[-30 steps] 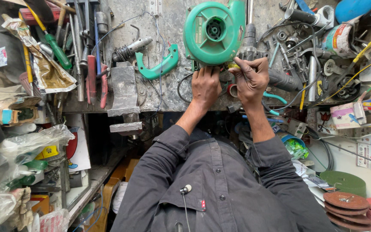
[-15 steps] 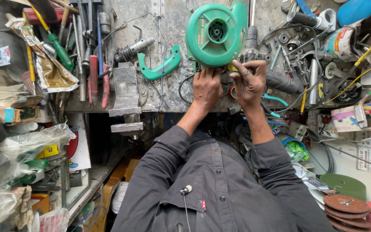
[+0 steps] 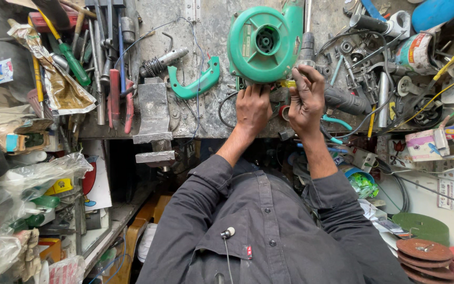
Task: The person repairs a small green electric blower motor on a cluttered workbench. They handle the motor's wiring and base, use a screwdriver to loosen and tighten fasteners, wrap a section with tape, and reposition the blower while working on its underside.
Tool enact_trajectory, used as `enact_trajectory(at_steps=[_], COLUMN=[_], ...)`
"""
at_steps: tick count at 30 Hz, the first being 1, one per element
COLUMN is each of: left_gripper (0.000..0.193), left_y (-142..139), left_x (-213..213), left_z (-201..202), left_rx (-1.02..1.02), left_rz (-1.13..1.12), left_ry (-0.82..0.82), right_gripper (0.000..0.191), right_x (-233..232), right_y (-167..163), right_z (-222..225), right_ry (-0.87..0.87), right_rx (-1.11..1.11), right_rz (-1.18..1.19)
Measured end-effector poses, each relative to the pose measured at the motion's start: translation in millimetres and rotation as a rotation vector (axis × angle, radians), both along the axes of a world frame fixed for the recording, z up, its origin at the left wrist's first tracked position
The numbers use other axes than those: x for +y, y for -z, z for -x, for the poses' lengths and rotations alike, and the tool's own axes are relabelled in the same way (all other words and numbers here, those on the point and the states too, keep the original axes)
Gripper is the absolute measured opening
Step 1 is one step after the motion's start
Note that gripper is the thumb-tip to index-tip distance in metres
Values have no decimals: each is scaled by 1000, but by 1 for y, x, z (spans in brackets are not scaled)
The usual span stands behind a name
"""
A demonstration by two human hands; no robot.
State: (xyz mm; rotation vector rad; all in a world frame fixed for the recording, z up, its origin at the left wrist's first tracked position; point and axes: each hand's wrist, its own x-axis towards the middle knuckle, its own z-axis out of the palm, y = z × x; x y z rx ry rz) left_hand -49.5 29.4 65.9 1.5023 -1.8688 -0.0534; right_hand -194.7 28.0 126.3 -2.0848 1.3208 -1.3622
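Head view: the left hand [image 3: 252, 108] presses closed fingers on the lower edge of a green blower [image 3: 265, 43], while the right hand [image 3: 306, 100] grips a yellow-handled screwdriver [image 3: 289, 83] beside it. Round, ribbed, with a central opening, the blower lies on the cluttered table [image 3: 211, 31].

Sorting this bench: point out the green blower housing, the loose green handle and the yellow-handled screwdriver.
green blower housing [image 3: 262, 43], head view, round front face.
green handle [image 3: 198, 84], head view, curved middle.
yellow-handled screwdriver [image 3: 288, 83], head view, yellow tip beside the right hand [image 3: 307, 100].
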Motion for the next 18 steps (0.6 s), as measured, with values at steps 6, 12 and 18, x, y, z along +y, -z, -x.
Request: enact_trajectory(at_steps=[6,12,18], left_gripper=[24,24,27], left_y=[1,0,1], left_x=[-3,-4,-3], left_z=[1,0,1], left_rx=[12,27,53], left_rz=[9,6,10], left_ry=[-17,-10,-8], right_gripper=[25,36,33], right_x=[-4,-4,-3], right_y=[2,-17,-11], right_z=[-4,-9,-17], right_ry=[-16,0,6], right_rx=[-182,86,-117], right_rz=[-132,56,-67])
